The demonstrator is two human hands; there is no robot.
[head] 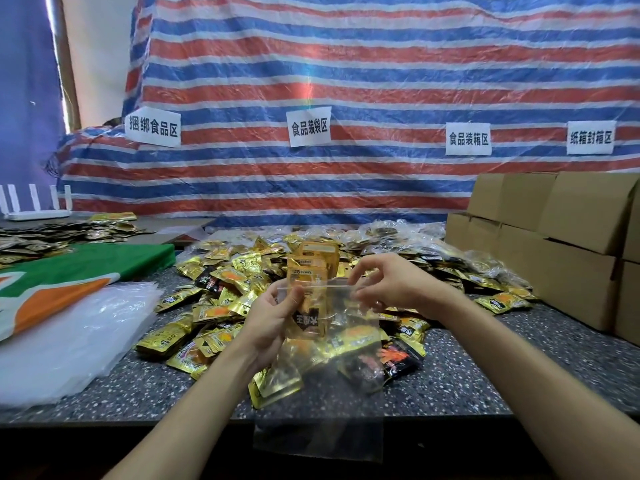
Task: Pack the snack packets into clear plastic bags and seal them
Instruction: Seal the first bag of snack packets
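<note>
A: So, where is the bag?
B: Above the surface, between both hands. The left hand grips packets half inside it; the right hand fingers pinch the zip rim.
A: How will it handle?
B: Thin, limp, slippery, I think. Hold the stiffer rim.
</note>
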